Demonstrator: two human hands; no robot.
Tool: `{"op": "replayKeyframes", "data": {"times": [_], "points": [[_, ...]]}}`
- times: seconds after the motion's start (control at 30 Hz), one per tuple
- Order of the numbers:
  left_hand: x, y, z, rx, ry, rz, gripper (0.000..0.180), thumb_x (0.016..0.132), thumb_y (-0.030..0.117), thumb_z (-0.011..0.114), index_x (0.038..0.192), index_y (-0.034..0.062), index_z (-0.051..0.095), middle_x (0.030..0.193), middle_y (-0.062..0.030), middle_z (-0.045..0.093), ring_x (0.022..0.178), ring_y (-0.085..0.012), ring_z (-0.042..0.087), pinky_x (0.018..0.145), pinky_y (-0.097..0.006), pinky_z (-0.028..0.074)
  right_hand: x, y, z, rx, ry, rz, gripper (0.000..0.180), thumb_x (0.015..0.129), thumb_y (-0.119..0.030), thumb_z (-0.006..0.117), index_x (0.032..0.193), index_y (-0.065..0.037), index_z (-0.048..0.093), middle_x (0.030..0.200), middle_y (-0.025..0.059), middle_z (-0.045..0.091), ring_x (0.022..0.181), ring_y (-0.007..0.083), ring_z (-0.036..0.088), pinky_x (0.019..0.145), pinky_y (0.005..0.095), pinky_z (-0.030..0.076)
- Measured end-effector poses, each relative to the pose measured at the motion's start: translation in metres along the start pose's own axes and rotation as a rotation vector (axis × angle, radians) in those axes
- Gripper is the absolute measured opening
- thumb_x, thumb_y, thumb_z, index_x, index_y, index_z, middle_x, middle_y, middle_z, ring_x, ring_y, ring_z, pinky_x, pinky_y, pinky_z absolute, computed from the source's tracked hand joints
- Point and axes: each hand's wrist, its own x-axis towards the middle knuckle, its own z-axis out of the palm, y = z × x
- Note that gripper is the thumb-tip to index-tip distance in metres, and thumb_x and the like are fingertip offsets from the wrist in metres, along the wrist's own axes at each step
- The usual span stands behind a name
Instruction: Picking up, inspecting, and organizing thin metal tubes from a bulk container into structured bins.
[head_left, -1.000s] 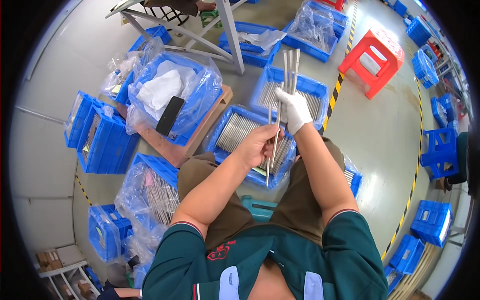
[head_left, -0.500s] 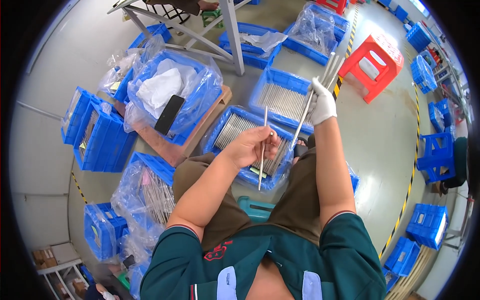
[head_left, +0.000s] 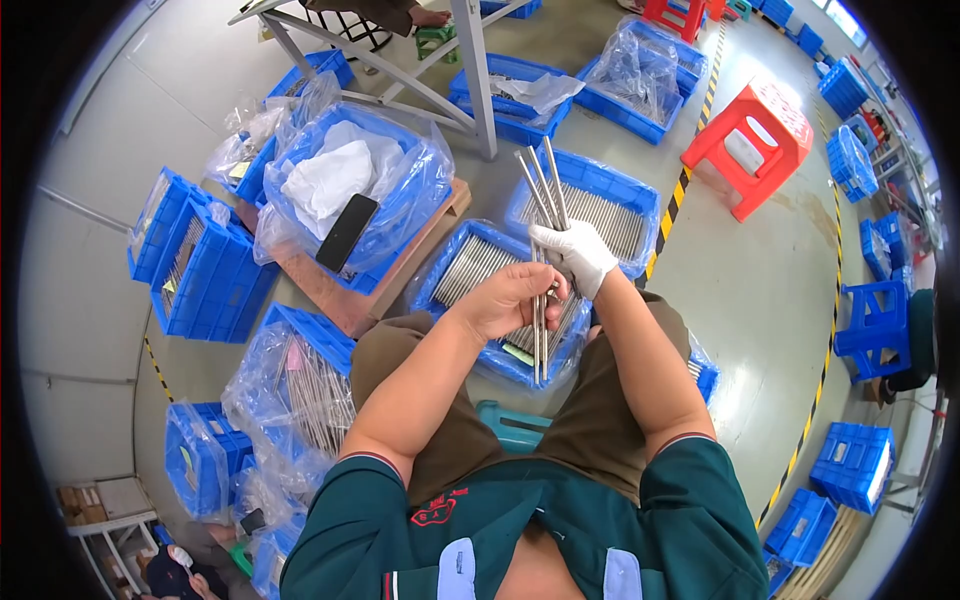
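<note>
My bare left hand (head_left: 512, 300) is closed round slim metal rods whose lower ends (head_left: 540, 352) stick out beneath it. Just above and to its right, my white-gloved right hand (head_left: 580, 258) grips several metal rods (head_left: 548, 190), their upper ends fanned slightly apart. The hands nearly meet, so which rod belongs to which grip is partly hidden. Below them stands a plastic-lined blue crate (head_left: 428, 290) with rows of similar rods (head_left: 468, 266). Behind it, a second lined blue crate (head_left: 648, 200) holds more rods (head_left: 606, 216).
To the left, a plastic-lined blue crate (head_left: 405, 232) with white cloth (head_left: 326, 184) and a black phone (head_left: 346, 232) rests on a wooden pallet (head_left: 316, 292). Bagged rods (head_left: 318, 395) lie nearer. A red stool (head_left: 752, 145) stands at right, beside striped floor tape (head_left: 672, 215).
My right hand has swung left and down with its rods, from the far right to beside my left hand. The left hand stays almost in place, with more rod ends now below it.
</note>
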Motion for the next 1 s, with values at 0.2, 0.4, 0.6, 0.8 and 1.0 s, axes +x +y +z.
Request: {"op": "replayKeyframes", "data": {"times": [0.2, 0.4, 0.6, 0.8, 1.0], "points": [[0.0, 0.001, 0.007, -0.066, 0.102, 0.081, 0.029, 0.091, 0.031, 0.054, 0.092, 0.0018, 0.059, 0.093, -0.0065, 0.055, 0.077, -0.0164, 0.058, 0.071, -0.036, 0.051, -0.004, -0.008, 0.006, 0.004, -0.032, 0.045, 0.022, 0.08, -0.024, 0.069, 0.078, -0.004, 0.06, 0.062, 0.0003, 0.055, 0.052, 0.007, 0.049, 0.045, 0.0223, 0.039], [0.002, 0.004, 0.007, -0.09, 0.074, 0.08, 0.029, 0.091, 0.031, 0.055, 0.091, 0.0021, 0.058, 0.087, -0.0041, 0.054, 0.069, -0.0118, 0.051, 0.067, -0.032, 0.046, -0.003, -0.006, 0.009, -0.01, 0.019, -0.018, 0.023, 0.082, -0.026, 0.068, 0.08, -0.004, 0.061, 0.063, 0.0013, 0.057, 0.056, 0.0089, 0.054, 0.048, 0.0239, 0.042], [0.006, 0.011, -0.014, -0.175, 0.418, 0.191, 0.026, 0.088, 0.029, 0.059, 0.089, 0.0034, 0.059, 0.073, -0.0007, 0.051, 0.062, -0.0109, 0.047, 0.062, -0.03, 0.043, -0.001, -0.002, 0.003, -0.75, 0.304, -0.233, 0.036, 0.086, -0.037, 0.052, 0.083, -0.003, 0.062, 0.061, 0.0087, 0.059, 0.057, 0.0235, 0.058, 0.062, 0.0324, 0.046], [0.007, 0.03, -0.037, -0.296, 0.731, 0.466, 0.028, 0.088, 0.03, 0.06, 0.089, 0.0026, 0.058, 0.063, 0.0006, 0.046, 0.056, -0.0121, 0.045, 0.056, -0.031, 0.043, -0.022, 0.0, 0.006, -0.294, 0.066, -0.034, 0.028, 0.088, -0.028, 0.055, 0.085, -0.001, 0.061, 0.058, 0.0046, 0.056, 0.041, 0.0072, 0.042, 0.039, 0.0205, 0.031], [0.011, 0.031, -0.036, -0.392, 0.653, 0.538, 0.032, 0.089, 0.032, 0.058, 0.098, 0.0012, 0.058, 0.063, 0.0, 0.046, 0.057, -0.0124, 0.044, 0.056, -0.031, 0.041, -0.022, 0.008, 0.009, -0.466, 0.077, -0.076, 0.018, 0.085, -0.021, 0.056, 0.08, -0.003, 0.059, 0.058, 0.0015, 0.053, 0.047, 0.0066, 0.044, 0.045, 0.0209, 0.033]]}}
